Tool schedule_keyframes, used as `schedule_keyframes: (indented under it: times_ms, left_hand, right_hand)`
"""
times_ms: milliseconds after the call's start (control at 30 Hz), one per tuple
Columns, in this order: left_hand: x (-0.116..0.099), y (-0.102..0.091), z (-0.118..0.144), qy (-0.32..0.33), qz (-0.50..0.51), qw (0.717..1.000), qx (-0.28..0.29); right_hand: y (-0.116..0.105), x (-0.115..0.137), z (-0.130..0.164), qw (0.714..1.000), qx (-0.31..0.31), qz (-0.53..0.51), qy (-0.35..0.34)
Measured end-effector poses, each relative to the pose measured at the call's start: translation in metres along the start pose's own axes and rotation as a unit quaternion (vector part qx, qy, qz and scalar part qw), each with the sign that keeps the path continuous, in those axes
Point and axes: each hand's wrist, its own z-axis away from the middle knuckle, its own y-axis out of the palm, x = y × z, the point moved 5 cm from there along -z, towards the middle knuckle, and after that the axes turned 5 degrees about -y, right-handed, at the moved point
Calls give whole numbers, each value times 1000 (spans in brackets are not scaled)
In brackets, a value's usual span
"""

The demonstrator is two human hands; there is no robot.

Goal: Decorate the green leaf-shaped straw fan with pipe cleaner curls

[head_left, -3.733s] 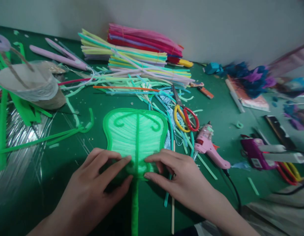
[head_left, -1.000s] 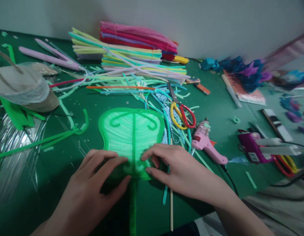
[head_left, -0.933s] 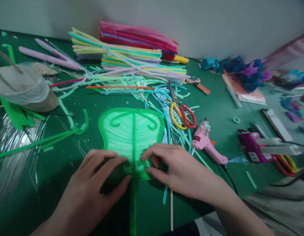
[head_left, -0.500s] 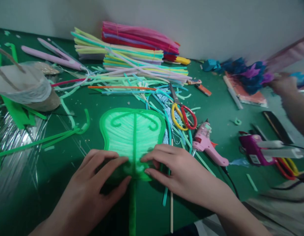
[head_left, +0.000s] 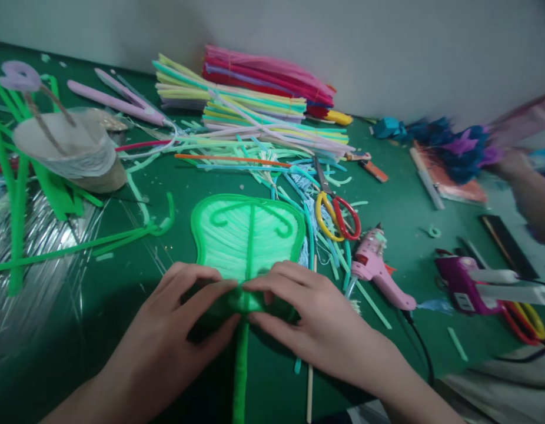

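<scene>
A green fan-shaped piece [head_left: 248,238] made of pipe cleaners lies flat on the green table [head_left: 400,200], its green handle [head_left: 241,377] pointing toward me. My left hand [head_left: 166,341] presses on the fan's lower left part, thumb and forefinger pinching near the base. My right hand [head_left: 308,324] pinches the lower right part, and the fingertips of both hands almost meet at the fan's central rib.
Bundles of coloured pipe cleaners [head_left: 263,100] lie at the back. Yellow-and-red scissors [head_left: 332,206], a pink glue gun [head_left: 378,268] and a purple glue gun [head_left: 471,282] lie to the right. A paper cup [head_left: 73,153] is at left. Another person's hand [head_left: 519,176] is at far right.
My fingertips have drawn closer together over the fan's base. The view has shifted slightly. Another person's arm came into view at the right edge.
</scene>
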Motion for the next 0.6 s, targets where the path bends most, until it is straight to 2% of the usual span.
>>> schedule_keyframes:
  times_ms: [400,600]
  left_hand:
    - [1,-3,-1,-7,22,1000,-11]
    - [3,-2,-1,1,30,999,-9]
  right_hand:
    - [10,5,-1,999,24,-11,-17]
    - [16,11,8,999,-31,8,-44]
